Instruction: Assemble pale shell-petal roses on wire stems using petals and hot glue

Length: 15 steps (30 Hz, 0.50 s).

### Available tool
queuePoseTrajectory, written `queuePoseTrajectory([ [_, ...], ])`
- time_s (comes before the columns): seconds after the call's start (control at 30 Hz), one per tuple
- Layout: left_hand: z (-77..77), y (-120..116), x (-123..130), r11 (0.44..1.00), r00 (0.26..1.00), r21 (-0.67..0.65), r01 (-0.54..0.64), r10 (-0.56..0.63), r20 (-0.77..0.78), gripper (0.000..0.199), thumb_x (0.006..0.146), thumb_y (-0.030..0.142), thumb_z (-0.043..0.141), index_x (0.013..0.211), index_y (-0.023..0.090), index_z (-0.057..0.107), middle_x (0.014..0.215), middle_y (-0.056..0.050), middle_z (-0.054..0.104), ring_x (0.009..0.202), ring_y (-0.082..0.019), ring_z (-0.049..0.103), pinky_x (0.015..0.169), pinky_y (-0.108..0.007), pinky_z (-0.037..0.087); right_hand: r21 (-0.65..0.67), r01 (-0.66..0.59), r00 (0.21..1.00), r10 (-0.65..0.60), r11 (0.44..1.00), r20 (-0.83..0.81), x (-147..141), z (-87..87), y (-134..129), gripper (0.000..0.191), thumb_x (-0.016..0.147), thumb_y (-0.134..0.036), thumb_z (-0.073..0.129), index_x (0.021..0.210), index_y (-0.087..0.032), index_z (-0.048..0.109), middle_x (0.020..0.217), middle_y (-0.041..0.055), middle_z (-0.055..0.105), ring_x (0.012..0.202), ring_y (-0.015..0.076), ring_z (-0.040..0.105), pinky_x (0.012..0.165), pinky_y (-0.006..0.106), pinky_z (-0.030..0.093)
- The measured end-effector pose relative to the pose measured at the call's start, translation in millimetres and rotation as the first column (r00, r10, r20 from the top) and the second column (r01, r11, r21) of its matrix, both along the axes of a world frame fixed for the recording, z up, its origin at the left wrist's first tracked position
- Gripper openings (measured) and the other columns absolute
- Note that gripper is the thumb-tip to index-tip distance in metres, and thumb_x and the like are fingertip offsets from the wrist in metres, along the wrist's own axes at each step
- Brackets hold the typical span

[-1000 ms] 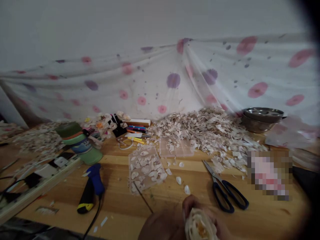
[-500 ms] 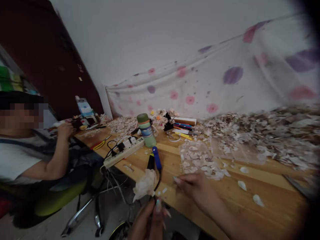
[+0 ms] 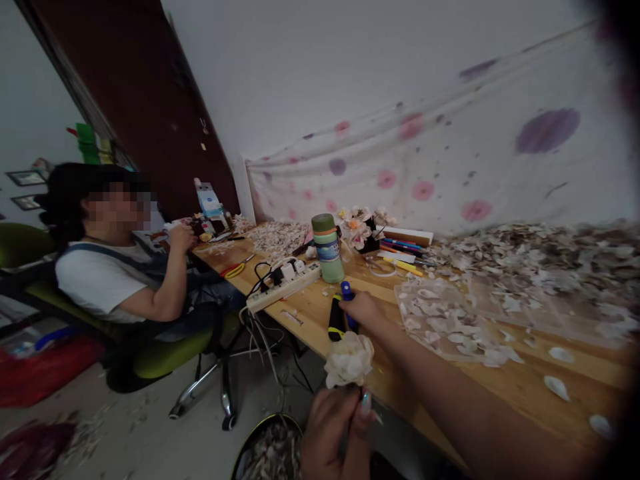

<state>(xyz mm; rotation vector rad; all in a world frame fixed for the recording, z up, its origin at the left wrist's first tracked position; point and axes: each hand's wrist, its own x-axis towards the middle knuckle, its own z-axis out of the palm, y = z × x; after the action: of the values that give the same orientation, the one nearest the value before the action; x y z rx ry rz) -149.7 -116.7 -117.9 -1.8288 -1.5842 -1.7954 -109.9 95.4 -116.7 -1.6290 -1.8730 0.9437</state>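
A cream artificial flower (image 3: 349,360) with layered petals stands upright in the lower middle of the view. My left hand (image 3: 336,427) is closed round its thin stem, just below the bloom. Beyond the flower, my right hand (image 3: 364,309) reaches across the table, its fingers closed on a blue tool (image 3: 346,289) whose lower part they partly cover. Beside it lies a black and yellow handle (image 3: 335,320), close to my right fingertips; what tool it belongs to I cannot make out.
A green bottle (image 3: 328,250) stands behind a power strip (image 3: 285,287) with plugs. To the right lie a clear tray of petals (image 3: 440,320) and a large petal heap (image 3: 550,260). A co-worker (image 3: 115,273) sits at left. Below the table edge is a bin (image 3: 273,447).
My right hand has moved from above the table's front edge forward to the blue tool and closed on it. The flower stays in my left hand. The camera view has turned left.
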Motion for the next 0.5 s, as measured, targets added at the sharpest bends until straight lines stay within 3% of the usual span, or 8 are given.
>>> queuePoseTrajectory([
  [0.1,-1.3,6,-7,0.993,0.969,0.102,-0.054,0.077,-0.236,0.016,0.087,0.019,0.054,0.083,0.021,0.07,0.07,0.0,0.073,0.064,-0.014,0.067,0.06,-0.022,0.052,-0.032,0.046,0.992,-0.049,0.998,-0.12,2,1.6,0,0.028,0.092,-0.032,0.056,0.115,-0.018,0.058,0.118,0.0076,0.059,0.1,0.0204,0.061,0.085,0.04,0.052],
  [0.23,-11.8,11,-5,0.959,0.923,0.247,-0.141,0.217,-0.317,0.031,0.091,0.02,0.042,0.072,0.022,0.066,0.065,-0.002,0.071,0.062,-0.015,0.064,0.061,-0.027,0.049,-0.045,0.12,0.924,-0.128,0.992,-0.36,30,9.2,-21,0.03,0.093,-0.037,0.052,0.109,-0.013,0.06,0.099,0.0062,0.067,0.082,0.0175,0.066,0.07,0.032,0.055],
  [0.3,-19.4,14,-1,0.966,0.927,0.216,-0.144,0.208,-0.313,0.032,0.09,0.021,0.041,0.072,0.023,0.067,0.066,-0.003,0.071,0.065,-0.017,0.064,0.064,-0.029,0.049,-0.036,0.16,0.863,-0.158,0.986,-0.48,56,13.2,-45,0.037,0.093,-0.043,0.044,0.111,-0.013,0.059,0.091,0.0062,0.07,0.079,0.0186,0.069,0.063,0.028,0.054],
  [0.37,-26.1,15,5,0.978,0.936,0.166,-0.124,0.171,-0.307,0.03,0.09,0.023,0.043,0.074,0.024,0.068,0.068,-0.003,0.072,0.066,-0.018,0.064,0.066,-0.03,0.048,-0.014,0.19,0.801,-0.163,0.982,-0.577,87,13.1,-76,0.043,0.09,-0.048,0.043,0.116,-0.016,0.054,0.098,0.0069,0.07,0.087,0.0185,0.069,0.069,0.025,0.055],
  [0.5,-30.0,17,21,0.995,0.973,0.084,-0.047,0.065,-0.222,0.033,0.091,0.029,0.044,0.072,0.025,0.07,0.066,-0.004,0.07,0.064,-0.018,0.063,0.065,-0.031,0.047,-0.048,0.35,0.599,-0.263,0.935,-0.756,147,-8.5,-141,0.048,0.076,-0.058,0.062,0.106,-0.02,0.059,0.088,0.0072,0.072,0.076,0.021,0.069,0.061,0.027,0.055],
])
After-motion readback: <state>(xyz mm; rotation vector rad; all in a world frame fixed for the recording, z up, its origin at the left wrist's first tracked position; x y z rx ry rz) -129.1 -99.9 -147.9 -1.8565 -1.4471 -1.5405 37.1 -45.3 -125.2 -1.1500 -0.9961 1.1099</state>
